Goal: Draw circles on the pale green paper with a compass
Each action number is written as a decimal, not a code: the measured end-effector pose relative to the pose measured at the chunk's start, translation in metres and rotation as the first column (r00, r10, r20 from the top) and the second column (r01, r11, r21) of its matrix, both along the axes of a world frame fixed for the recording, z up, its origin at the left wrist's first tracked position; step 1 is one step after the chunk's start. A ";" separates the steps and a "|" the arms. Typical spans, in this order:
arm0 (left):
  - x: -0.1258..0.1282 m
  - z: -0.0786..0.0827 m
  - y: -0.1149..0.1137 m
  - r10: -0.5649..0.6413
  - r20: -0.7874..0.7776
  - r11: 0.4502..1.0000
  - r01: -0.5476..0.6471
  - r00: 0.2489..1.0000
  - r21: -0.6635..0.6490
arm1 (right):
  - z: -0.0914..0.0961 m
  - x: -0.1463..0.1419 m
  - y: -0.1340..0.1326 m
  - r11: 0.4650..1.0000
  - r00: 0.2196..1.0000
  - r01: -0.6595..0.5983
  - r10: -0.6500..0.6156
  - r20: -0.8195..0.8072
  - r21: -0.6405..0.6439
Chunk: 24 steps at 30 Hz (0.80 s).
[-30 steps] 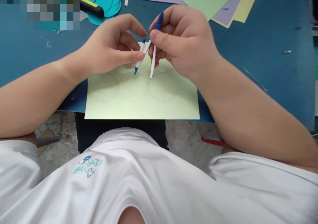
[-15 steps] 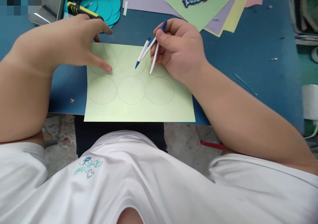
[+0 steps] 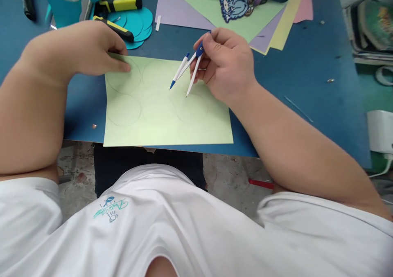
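A pale green sheet of paper [image 3: 166, 129] with rows of thin drawn circles lies near the table's front edge. At its upper left corner, my left hand [image 3: 89, 50] has its thumb on top and its fingers curled at the paper's edge, pinching it. My right hand [image 3: 229, 64] grips a blue and white drawing compass [image 3: 199, 50] near its hinge, above the sheet's upper right part. The compass legs point down, spread a little, with a blue-tipped pen [image 3: 179, 71] fixed to the left one. I cannot tell whether either tip touches the paper.
Two yellow and black box cutters [image 3: 123, 3] lie by a pile of turquoise paper discs [image 3: 144, 25] beyond my left hand. Coloured sheets [image 3: 187, 9] and a keychain with a blue character patch [image 3: 233, 6] are at the back. A white plug adapter [image 3: 379, 130] is at right.
My left hand has closed from spread fingers to a pinch on the paper's corner. The sheet has shifted slightly and its circles look blurred. The compass stays in my right hand.
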<state>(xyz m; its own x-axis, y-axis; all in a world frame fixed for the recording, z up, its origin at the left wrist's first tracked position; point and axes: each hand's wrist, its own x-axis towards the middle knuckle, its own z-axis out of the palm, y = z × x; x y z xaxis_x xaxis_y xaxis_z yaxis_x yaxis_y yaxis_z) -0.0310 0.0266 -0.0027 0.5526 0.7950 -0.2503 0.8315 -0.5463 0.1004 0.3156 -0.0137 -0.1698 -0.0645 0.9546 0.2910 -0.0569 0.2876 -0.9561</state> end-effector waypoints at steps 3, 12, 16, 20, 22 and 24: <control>-0.012 -0.001 0.014 0.070 -0.052 0.998 -0.069 0.996 0.015 | 0.025 -0.005 -0.023 0.995 0.999 0.035 -0.038 0.028 0.089; -0.047 -0.022 0.067 0.160 -0.108 0.987 -0.156 0.981 0.040 | 0.070 -0.017 -0.063 0.856 0.917 0.056 -0.248 0.313 0.514; -0.046 -0.023 0.066 0.163 -0.088 0.987 -0.162 0.983 0.019 | 0.075 -0.019 -0.067 0.873 0.885 0.093 -0.292 0.361 0.478; -0.053 -0.031 0.074 0.180 -0.019 0.983 -0.180 0.983 -0.019 | 0.078 -0.024 -0.075 0.925 0.859 0.100 -0.266 0.438 0.366; -0.062 -0.040 0.089 0.143 0.050 0.989 -0.141 0.988 -0.034 | 0.076 -0.024 -0.075 0.923 0.862 0.087 -0.258 0.437 0.374; -0.072 -0.050 0.107 0.081 0.113 0.996 -0.078 0.990 -0.032 | 0.071 -0.022 -0.072 0.903 0.874 0.058 -0.252 0.415 0.427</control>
<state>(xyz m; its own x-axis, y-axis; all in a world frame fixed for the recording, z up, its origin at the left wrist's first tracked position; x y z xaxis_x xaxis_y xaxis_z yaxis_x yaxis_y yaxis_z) -0.1034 0.1336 -0.0528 0.5139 0.8313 -0.2116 0.8546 -0.4746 0.2109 0.2932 -0.0861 -0.0989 -0.1416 0.7763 0.6142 0.4276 0.6076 -0.6693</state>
